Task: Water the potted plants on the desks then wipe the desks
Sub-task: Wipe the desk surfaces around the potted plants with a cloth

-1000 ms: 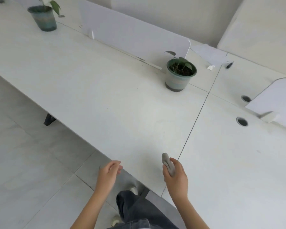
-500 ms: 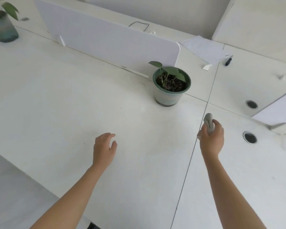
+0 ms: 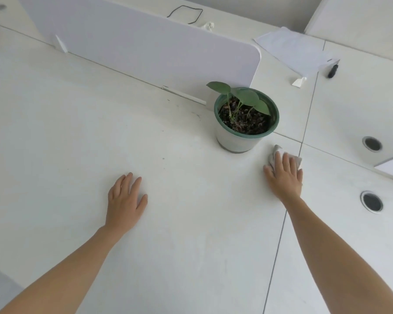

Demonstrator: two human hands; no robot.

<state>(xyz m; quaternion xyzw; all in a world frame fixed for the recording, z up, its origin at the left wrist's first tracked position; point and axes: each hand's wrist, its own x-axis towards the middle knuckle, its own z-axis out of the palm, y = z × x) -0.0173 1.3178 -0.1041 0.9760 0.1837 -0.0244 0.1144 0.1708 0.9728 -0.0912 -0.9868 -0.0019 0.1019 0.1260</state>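
Observation:
A small green plant in a green-rimmed pale pot (image 3: 245,123) stands on the white desk (image 3: 77,132), just in front of a white divider panel. My right hand (image 3: 285,175) lies flat with straight fingers on a crumpled grey cloth (image 3: 275,154) and presses it onto the desk, right of and just in front of the pot, beside the seam between two desks. My left hand (image 3: 125,200) rests flat on the desk surface with spread fingers and holds nothing.
The white divider panel (image 3: 145,41) stands behind the pot. Two round cable holes (image 3: 371,201) lie in the right desk. A sheet of paper (image 3: 290,51) and a dark pen (image 3: 332,70) lie at the back right. A black cable loop (image 3: 184,13) sits beyond the divider.
I have leaned in over the desk. My right hand carried the bunched cloth forward and now presses it flat near the pot. My left hand came down flat onto the desk.

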